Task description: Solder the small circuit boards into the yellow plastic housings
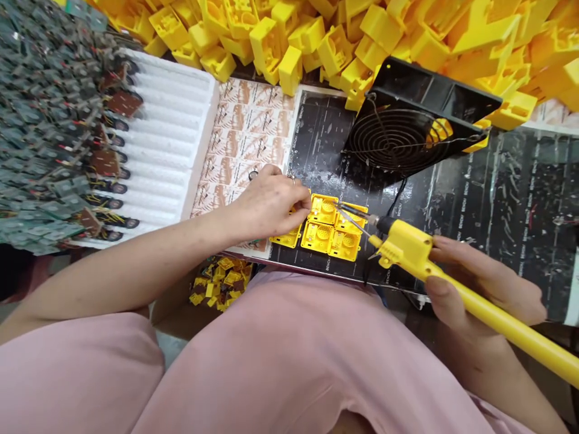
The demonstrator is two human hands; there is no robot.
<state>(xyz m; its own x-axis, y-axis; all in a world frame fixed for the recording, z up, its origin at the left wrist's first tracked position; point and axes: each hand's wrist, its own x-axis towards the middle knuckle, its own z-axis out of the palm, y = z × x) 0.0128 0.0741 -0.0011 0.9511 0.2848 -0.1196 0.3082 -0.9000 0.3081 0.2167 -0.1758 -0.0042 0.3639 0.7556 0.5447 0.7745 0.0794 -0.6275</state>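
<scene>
My right hand (479,286) is closed around a yellow soldering iron (409,246). Its metal tip reaches left onto a cluster of small yellow plastic housings (332,232) lying on the black bench mat (497,193). My left hand (271,202) rests on the left side of that cluster, fingers pinched together over one housing. What the fingertips hold is hidden by the hand itself.
A black fan (407,129) with a wire grille stands behind the housings. A big heap of yellow housings (362,36) fills the back. A white foam tray (167,132) with wired circuit boards (49,126) lies left. Small yellow parts (221,286) sit in a box near my lap.
</scene>
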